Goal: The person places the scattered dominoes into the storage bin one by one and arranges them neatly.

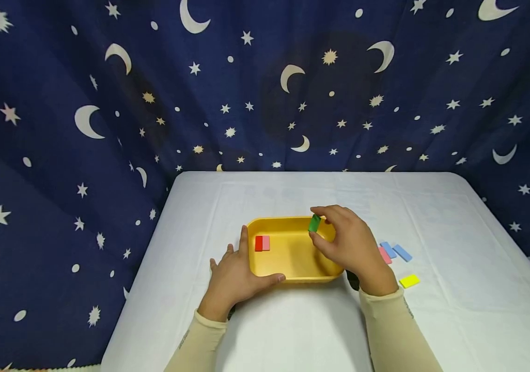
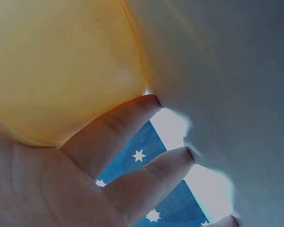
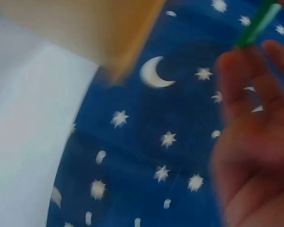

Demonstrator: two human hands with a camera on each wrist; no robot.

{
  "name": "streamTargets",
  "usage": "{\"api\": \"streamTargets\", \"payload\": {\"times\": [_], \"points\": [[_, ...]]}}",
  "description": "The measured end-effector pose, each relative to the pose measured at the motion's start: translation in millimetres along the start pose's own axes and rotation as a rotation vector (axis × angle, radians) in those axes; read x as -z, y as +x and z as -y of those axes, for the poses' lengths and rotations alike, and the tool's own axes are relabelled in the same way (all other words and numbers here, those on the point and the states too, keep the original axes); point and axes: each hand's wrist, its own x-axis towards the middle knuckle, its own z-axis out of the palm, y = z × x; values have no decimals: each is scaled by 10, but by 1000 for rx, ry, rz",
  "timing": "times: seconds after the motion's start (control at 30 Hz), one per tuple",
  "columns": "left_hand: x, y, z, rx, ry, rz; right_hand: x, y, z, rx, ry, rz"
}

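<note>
A yellow tray (image 1: 293, 279) sits on the table. My left hand (image 1: 233, 283) rests against its left end, index finger along the left wall and thumb on the near rim. In the left wrist view, the straight spread fingers of that hand lie beside the tray's wall (image 2: 66, 61). My right hand (image 1: 351, 240) pinches a green block (image 1: 314, 223) between thumb and fingers above the tray's right part. The right wrist view shows the green block (image 3: 258, 23) at the fingertips, partly cut off. Inside the tray at left, a red block (image 1: 259, 243) and a pink block (image 1: 266, 243) lie side by side.
Right of the tray lie a pink block (image 1: 385, 255), two blue blocks, one (image 1: 388, 250) beside the pink and another (image 1: 402, 252) further right, and a yellow block (image 1: 409, 281) nearer. A white cloth covers the table (image 1: 469, 320). A dark blue starry curtain (image 1: 255, 77) hangs behind.
</note>
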Motion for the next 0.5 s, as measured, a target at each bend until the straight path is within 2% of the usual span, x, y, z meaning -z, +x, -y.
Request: {"api": "streamTargets", "payload": {"times": [0.1,0.23,0.5], "points": [[17,6,5,-1,5,-2,65,42,23,2,-3,-14],[26,1,15,4,6,0,62,141,101,-15,-3,32],[-4,-18,-16,-11,-1,-16,-187,368,215,16,6,110]]}}
